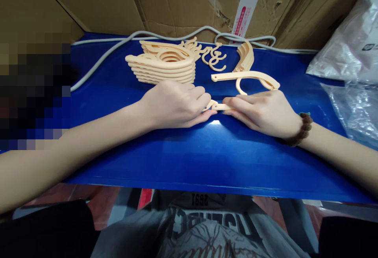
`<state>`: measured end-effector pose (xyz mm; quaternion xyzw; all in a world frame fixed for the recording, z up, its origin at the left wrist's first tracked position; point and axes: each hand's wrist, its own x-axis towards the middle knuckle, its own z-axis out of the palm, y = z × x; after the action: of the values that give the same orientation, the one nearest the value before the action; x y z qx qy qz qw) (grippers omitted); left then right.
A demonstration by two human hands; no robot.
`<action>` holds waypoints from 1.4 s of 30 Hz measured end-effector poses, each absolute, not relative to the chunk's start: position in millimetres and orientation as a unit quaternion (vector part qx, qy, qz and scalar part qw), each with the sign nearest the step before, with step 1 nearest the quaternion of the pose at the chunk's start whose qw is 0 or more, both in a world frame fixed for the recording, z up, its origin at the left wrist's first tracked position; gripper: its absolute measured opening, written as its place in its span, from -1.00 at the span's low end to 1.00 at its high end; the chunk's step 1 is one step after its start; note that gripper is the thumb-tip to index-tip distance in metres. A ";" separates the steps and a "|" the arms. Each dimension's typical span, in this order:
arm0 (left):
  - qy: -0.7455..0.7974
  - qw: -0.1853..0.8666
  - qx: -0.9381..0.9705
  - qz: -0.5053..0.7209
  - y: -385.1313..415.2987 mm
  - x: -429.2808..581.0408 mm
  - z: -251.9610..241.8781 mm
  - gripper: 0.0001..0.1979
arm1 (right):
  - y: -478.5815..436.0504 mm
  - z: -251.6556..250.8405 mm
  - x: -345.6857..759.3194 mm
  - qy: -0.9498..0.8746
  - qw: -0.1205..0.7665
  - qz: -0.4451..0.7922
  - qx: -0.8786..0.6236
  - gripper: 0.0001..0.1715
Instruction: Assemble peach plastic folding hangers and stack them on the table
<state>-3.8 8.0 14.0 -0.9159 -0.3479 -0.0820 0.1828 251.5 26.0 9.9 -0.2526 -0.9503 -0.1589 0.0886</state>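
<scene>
In the head view, my left hand pinches a cream plastic hanger piece, most of it hidden behind the fingers. My right hand, with a brown band at the wrist, is closed on a cream hanger arm. The two pieces meet between my fingertips; whether they are joined I cannot tell. Just beyond my right hand lies another curved hanger arm. Behind my left hand is a stack of folded cream hangers.
Loose hanger hooks and a bundle of hanger arms lie farther back on the blue table. A grey cable runs along the cardboard boxes. Clear plastic bags are at the right.
</scene>
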 end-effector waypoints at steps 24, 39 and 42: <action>-0.241 0.291 -0.901 -0.214 11.7 -11.0 0.5 -0.61 | 25.6 6.8 252.2 -0.941 0.130 -0.236 -0.206 -0.52; -0.216 0.311 -0.893 -0.245 12.4 -11.1 -0.5 -0.64 | 26.1 8.6 252.0 -0.949 0.104 -0.206 -0.216 -0.46; -0.213 0.305 -0.896 -0.244 12.9 -11.7 0.0 -0.62 | 25.9 8.4 251.8 -0.950 0.105 -0.208 -0.210 -0.45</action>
<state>-11.7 12.9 0.0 -0.8956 -0.2127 -0.2436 0.3054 251.8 25.9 8.4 -0.2096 -0.9496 -0.2080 0.1047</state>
